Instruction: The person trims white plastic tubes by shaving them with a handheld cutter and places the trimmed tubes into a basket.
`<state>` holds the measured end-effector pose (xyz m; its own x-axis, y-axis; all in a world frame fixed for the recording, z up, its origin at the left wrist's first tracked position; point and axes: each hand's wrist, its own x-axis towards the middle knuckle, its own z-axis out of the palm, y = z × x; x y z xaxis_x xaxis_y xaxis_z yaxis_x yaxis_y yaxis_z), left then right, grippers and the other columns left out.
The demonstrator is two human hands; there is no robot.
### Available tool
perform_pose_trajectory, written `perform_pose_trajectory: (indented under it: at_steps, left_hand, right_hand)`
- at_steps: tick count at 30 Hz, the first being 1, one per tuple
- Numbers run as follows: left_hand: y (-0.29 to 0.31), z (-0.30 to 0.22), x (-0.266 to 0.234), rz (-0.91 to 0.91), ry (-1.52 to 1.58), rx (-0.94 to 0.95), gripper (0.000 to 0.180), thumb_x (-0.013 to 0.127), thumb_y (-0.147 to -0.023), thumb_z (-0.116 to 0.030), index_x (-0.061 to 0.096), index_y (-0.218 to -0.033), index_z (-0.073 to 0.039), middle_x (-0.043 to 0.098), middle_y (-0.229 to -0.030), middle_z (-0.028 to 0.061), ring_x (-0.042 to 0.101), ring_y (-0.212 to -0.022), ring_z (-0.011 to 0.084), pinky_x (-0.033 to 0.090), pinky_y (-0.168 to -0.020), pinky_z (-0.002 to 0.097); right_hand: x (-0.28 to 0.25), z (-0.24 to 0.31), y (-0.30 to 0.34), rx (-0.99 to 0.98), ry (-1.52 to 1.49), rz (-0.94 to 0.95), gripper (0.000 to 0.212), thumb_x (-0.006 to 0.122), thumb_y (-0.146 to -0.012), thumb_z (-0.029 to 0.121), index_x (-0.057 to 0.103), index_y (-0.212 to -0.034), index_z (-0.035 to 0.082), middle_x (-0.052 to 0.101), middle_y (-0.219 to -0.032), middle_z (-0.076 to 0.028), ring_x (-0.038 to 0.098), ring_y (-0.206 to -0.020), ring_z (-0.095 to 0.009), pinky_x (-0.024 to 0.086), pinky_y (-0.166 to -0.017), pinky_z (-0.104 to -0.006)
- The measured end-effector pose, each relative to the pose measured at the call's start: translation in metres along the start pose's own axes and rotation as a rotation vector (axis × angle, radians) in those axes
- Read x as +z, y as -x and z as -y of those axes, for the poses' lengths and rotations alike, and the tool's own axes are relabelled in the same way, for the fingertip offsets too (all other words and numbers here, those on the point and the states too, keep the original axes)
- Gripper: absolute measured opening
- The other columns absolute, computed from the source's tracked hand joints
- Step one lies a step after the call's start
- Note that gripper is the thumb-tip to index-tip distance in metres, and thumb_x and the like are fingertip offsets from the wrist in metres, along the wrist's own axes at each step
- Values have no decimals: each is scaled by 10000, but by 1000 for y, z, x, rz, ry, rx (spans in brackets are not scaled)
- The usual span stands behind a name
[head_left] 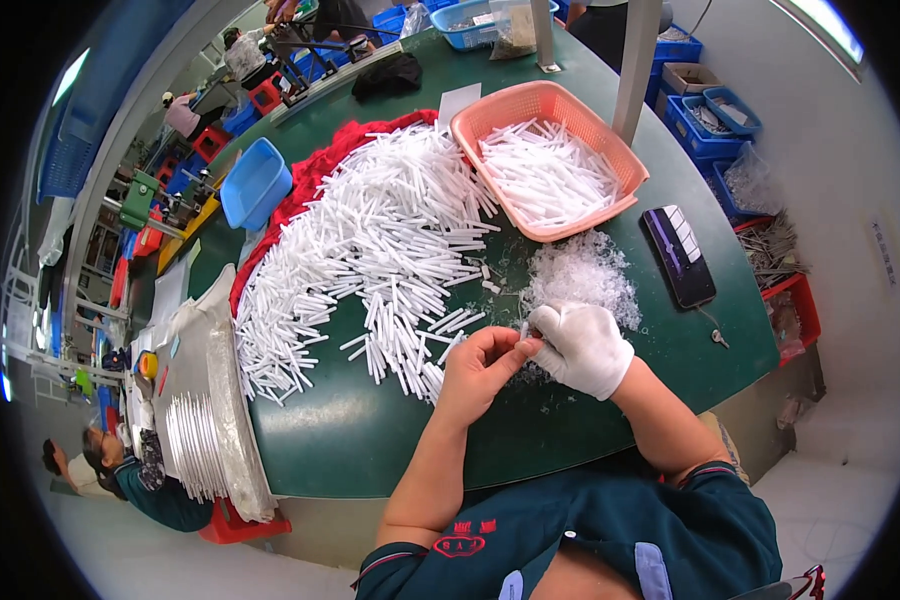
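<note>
My bare left hand (486, 368) and my white-gloved right hand (587, 350) meet over the near part of the green table (350, 450). The left thumb and fingers pinch a small white tube (525, 328), mostly hidden, with only a short pale end showing. Curled close against it, the gloved fingers are closed, and what they grip is hidden. Just beyond the glove lies a heap of clear plastic shavings (585, 278). A large pile of short white tubes (370, 230) spreads to the left, partly over a red cloth (345, 140).
Behind the shavings, an orange basket (632, 178) holds more white tubes. A phone (678, 255) and a key (718, 338) lie at the right. Far left stands a blue bin (255, 185). A metal post (637, 75) rises at the table's back edge. Another person (130, 480) sits at lower left.
</note>
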<state>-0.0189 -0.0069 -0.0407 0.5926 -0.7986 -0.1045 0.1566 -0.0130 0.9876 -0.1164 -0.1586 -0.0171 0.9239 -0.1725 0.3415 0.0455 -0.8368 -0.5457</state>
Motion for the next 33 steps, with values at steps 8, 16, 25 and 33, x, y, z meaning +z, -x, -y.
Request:
perform_pose_trajectory:
  at_steps: [8, 16, 25, 33]
  left_hand:
    - [5, 8, 0, -22, -31, 15, 123, 657, -834, -82, 631, -924, -3, 604, -767, -26, 525, -687, 29, 420, -627, 170]
    - [4, 5, -1, -241, -339, 231, 124, 662, -795, -64, 628, -896, -2, 606, -737, 33, 547, -627, 81, 442, -592, 214]
    - [8, 3, -1, -129, -461, 506, 174, 664, -751, 18, 661, -918, -30, 599, -756, 54, 561, -650, 113, 433, -568, 223]
    - [-6, -3, -43, -684, -666, 450, 80, 628, -788, -69, 616, -851, -21, 616, -783, 92, 594, -683, 228, 469, -627, 320]
  right_hand:
    - [2, 4, 6, 26, 30, 32, 209, 563, -835, 262, 546, -766, 66, 568, -647, -127, 599, -643, -324, 472, -562, -421]
    - [-4, -6, 9, 368, -931, 182, 344, 536, -917, 315, 587, -851, -20, 503, -644, -59, 471, -648, -98, 426, -604, -267]
    - [-3, 9, -5, 358, -581, 191, 242, 648, -825, 207, 598, -749, -17, 468, -565, -49, 400, -563, -83, 380, -510, -285]
    - [-33, -27, -72, 561, -695, -376, 251, 613, -872, 255, 590, -840, 7, 465, -607, 46, 373, -479, -32, 294, -428, -205]
